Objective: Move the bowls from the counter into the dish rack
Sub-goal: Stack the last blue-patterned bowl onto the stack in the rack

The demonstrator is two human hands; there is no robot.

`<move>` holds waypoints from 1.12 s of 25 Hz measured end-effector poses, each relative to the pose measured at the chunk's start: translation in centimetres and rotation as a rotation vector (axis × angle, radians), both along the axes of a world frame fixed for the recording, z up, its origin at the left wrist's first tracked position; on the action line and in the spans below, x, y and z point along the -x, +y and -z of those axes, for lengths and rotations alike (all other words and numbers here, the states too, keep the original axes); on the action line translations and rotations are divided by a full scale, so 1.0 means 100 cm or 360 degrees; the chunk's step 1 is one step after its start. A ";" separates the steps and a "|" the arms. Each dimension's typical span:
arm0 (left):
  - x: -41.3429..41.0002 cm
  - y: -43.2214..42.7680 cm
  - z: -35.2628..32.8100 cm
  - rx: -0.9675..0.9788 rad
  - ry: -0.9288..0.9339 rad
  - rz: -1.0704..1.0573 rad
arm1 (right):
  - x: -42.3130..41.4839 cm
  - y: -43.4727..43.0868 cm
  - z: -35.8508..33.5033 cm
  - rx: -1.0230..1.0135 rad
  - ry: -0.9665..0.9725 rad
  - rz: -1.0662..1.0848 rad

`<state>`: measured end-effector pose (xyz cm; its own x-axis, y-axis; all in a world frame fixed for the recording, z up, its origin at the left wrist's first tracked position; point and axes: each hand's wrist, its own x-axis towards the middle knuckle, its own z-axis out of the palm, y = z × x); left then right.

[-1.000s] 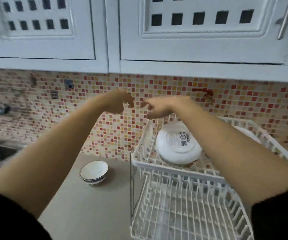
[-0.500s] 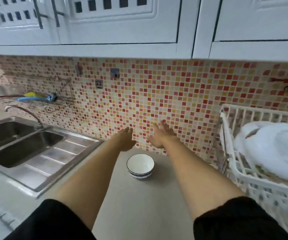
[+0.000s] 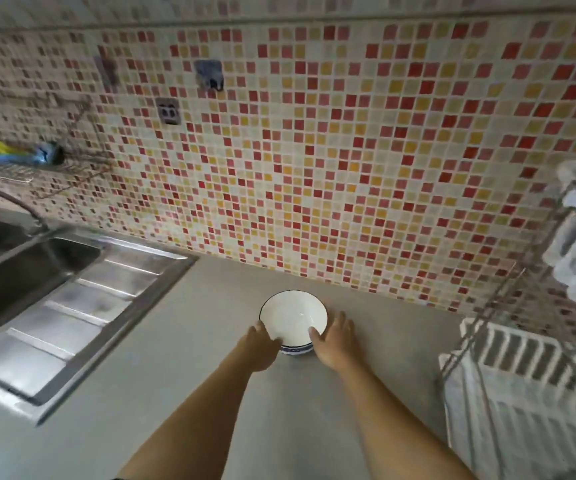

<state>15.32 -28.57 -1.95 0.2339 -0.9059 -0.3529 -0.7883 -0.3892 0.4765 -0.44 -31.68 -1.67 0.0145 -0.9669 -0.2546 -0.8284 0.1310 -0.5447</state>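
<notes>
Both my hands are on the bowl [image 3: 291, 317]. It sits upright on the grey surface [image 3: 182, 341], near the mosaic tile wall [image 3: 314, 150] but not touching it.

My left hand [image 3: 260, 348] is at the bowl's near-left side, thumb over the rim, fingers curled against the outer wall. My right hand [image 3: 333, 344] is at the near-right side, thumb tip hooked just inside the rim, the other fingers spread along the outside. So both hands are cupped around the bowl; can't tell if the grip is tight, or if the base is off the surface at all. It looks to be resting there.

Bowl: white inside, dark thin line on the rim, blue band pattern low on the outer wall, visible between my two hands. Inside looks empty.

Dish rack [image 3: 522, 368] is at the right edge of the view, well apart from the bowl: white plastic slats on a wire frame, blurred, only partly in frame. Its contents can't be made out from here.

Steel sink [image 3: 26, 268] with ribbed drainboard [image 3: 99, 313] sits to the left, well apart from the bowl, with the faucet [image 3: 12, 202] arching over it. A wall shelf [image 3: 19, 164] above the sink holds something blue and yellow, too blurred to identify. Two small fittings and an outlet plate [image 3: 168, 111] are on the tile wall, upper left.
</notes>
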 end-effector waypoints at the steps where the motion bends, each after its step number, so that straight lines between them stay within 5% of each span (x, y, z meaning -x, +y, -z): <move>1: 0.003 -0.003 0.009 -0.0024 0.0092 -0.0081 | -0.006 -0.003 0.011 -0.0062 -0.0115 0.0110; 5: 0.014 -0.014 0.026 -0.0024 0.0310 -0.0344 | -0.018 -0.019 0.047 -0.0235 -0.0361 0.0307; 11: 0.004 -0.014 0.021 -0.0025 0.0238 -0.0389 | -0.022 -0.019 0.044 -0.0451 -0.0979 0.0313; 19: -0.038 -0.006 -0.083 0.0536 0.0538 -0.0485 | -0.005 0.010 -0.068 0.0134 -0.0790 -0.0243; 28: -0.020 0.063 -0.213 0.1572 0.0451 0.0231 | 0.028 0.091 -0.228 0.0944 -0.0161 -0.0578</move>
